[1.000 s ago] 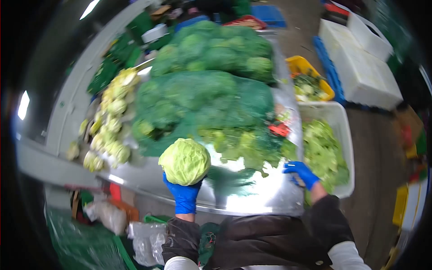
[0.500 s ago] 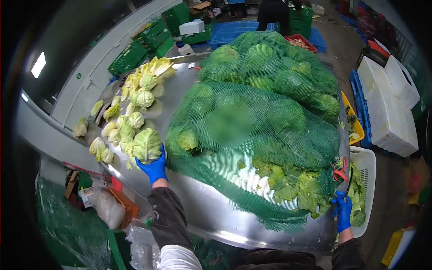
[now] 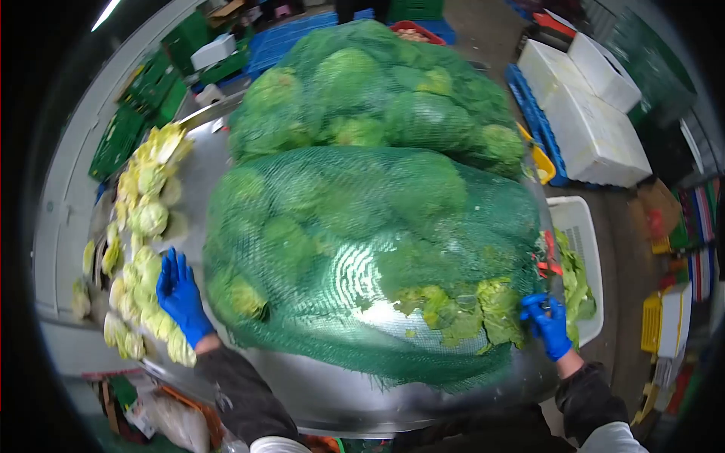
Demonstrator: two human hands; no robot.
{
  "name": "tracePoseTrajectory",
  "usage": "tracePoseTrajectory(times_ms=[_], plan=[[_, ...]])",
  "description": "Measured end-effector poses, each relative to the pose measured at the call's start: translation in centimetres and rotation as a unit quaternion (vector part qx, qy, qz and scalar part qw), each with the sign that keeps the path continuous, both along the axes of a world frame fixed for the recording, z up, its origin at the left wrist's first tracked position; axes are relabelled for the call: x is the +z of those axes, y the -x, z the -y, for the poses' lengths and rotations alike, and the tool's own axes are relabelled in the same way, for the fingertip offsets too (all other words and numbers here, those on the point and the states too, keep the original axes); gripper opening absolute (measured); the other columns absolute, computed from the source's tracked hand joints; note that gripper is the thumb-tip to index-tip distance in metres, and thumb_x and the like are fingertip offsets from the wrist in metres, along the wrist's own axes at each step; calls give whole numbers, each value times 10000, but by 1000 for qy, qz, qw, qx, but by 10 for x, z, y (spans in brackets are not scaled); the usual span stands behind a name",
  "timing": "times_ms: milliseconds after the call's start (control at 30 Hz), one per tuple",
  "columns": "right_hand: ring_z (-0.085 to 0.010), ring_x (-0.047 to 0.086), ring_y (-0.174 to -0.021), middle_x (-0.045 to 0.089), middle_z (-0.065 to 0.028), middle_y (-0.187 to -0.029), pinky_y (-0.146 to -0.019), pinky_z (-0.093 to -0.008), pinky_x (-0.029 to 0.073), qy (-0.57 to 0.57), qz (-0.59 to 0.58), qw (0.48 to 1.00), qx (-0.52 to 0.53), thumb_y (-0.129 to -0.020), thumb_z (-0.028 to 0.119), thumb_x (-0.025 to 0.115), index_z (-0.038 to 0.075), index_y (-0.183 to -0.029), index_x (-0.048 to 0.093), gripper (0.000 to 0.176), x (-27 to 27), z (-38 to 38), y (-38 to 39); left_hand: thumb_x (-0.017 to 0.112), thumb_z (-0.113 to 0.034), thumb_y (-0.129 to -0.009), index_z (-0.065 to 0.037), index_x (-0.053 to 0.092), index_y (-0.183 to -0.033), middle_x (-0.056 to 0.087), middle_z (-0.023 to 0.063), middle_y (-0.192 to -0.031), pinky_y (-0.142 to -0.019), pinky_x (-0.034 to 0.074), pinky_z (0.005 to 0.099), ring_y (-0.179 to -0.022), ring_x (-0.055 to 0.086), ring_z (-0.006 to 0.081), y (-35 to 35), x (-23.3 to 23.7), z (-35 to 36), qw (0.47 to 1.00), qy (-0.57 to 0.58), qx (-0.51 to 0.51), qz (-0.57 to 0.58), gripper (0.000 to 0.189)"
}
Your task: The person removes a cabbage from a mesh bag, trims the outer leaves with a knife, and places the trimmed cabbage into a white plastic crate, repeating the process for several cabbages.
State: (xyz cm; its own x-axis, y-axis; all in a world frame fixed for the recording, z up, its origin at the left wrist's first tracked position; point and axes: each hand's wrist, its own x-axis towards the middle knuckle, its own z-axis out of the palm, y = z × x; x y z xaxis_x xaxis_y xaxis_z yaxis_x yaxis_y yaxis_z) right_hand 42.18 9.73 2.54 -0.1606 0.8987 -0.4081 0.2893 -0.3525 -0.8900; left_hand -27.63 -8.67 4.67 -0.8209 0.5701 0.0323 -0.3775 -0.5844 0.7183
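My left hand (image 3: pixel 181 298), in a blue glove, is open with its fingers stretched out beside the trimmed cabbage heads (image 3: pixel 149 219) at the left of the metal table (image 3: pixel 302 381). It holds nothing. At the right edge, my gloved right hand (image 3: pixel 550 326) is closed on a dark, thin tool that looks like a knife (image 3: pixel 549 285); much of it is hidden. Left of that hand, loose cabbage leaves (image 3: pixel 495 306) lie at the mouth of a green mesh sack (image 3: pixel 347 200) holding cabbages. Red string (image 3: pixel 550 266) lies just above the right hand.
Another full mesh sack (image 3: pixel 362 83) lies behind the first. A white basket (image 3: pixel 593 226) with green leaves stands against the table's right side. Beyond it are white foam boxes (image 3: pixel 596 136) on a blue pallet. Green crates (image 3: pixel 121 140) are stacked at the back left.
My left hand has let go of a cabbage head among the others at the left and opened. The view has shifted, and my right hand stays near the sack's right end.
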Motion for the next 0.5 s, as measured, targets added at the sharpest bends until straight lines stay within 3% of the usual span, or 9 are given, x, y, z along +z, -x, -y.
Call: tracePoseTrajectory(times_ms=[33, 67, 100, 167, 233, 300, 367, 433, 500], plan=[[-66, 552, -581, 682, -44, -817, -545, -219, 445, -17, -3, 998, 54, -909, 131, 613, 57, -1032, 663, 152, -2, 4, 6, 490, -171, -899, 8, 626, -1129, 582, 136, -1295, -993, 411, 405, -1222, 531, 281, 8, -19, 7, 976, -39, -183, -113, 322], [-106, 630, -732, 693, -59, -861, -659, -259, 508, -30, -48, 995, 84, -878, 113, 657, 37, -1008, 683, 154, -6, 9, 19, 518, -162, -847, -6, 669, -1023, 644, 128, -1181, -900, 449, 315, -1118, 593, 259, -49, 6, -32, 898, -134, -332, -257, 280], [-136, 655, -826, 699, -73, -919, -755, -283, 525, -89, -57, 986, 127, -853, 102, 690, 15, -997, 693, 168, -19, 14, 31, 523, -144, -793, 16, 705, -887, 697, 157, -1008, -755, 489, 272, -910, 653, 222, -108, 31, -35, 907, 71, -299, -289, 260], [-129, 649, -820, 696, -85, -944, -742, -274, 520, -103, -92, 978, 159, -854, 109, 698, 16, -1007, 691, 179, -32, 21, 64, 503, -124, -764, 51, 717, -726, 692, 158, -706, -626, 506, 293, -620, 638, 182, -176, 38, -58, 800, 391, -361, -276, 279], [-169, 658, -768, 688, -95, -900, -687, -311, 519, -169, -33, 956, 236, -857, 148, 687, 51, -1034, 684, 202, -43, 6, 88, 530, -184, -820, 32, 730, -837, 712, 131, -794, -666, 506, 283, -698, 653, 165, -230, 20, -86, 721, 397, -501, -266, 295], [-261, 651, -712, 661, -120, -842, -642, -370, 508, -386, 42, 884, 262, -845, 213, 680, 84, -1068, 667, 258, -49, -41, 99, 635, -258, -840, -33, 699, -1031, 706, 160, -924, -752, 518, 391, -814, 672, 324, -273, -1, -98, 519, 489, -430, -554, 302], [-381, 607, -704, 615, -157, -778, -622, -463, 487, -354, 193, 886, 230, -811, 283, 680, 77, -901, 619, 233, -24, -102, 104, 656, -252, -838, -6, 667, -1085, 688, 174, -998, -815, 502, 387, -899, 659, 319, -293, -17, -127, 531, 458, -381, -603, 348], [-354, 594, -673, 608, -156, -785, -599, -442, 478, -460, 242, 842, 146, -796, 212, 672, 75, -992, 617, 245, 8, -155, 111, 679, -226, -835, 21, 624, -1151, 666, 189, -1080, -888, 483, 379, -1000, 642, 312, -314, -7, -162, 591, 387, -259, -658, 405], [-366, 607, -706, 597, -166, -778, -615, -450, 480, -504, 213, 829, 115, -784, 200, 680, 59, -920, 591, 215, 45, -176, 119, 686, -194, -829, 22, 599, -1179, 652, 194, -1112, -907, 472, 377, -1037, 627, 316, -328, 5, -204, 657, 311, -148, -671, 420]])
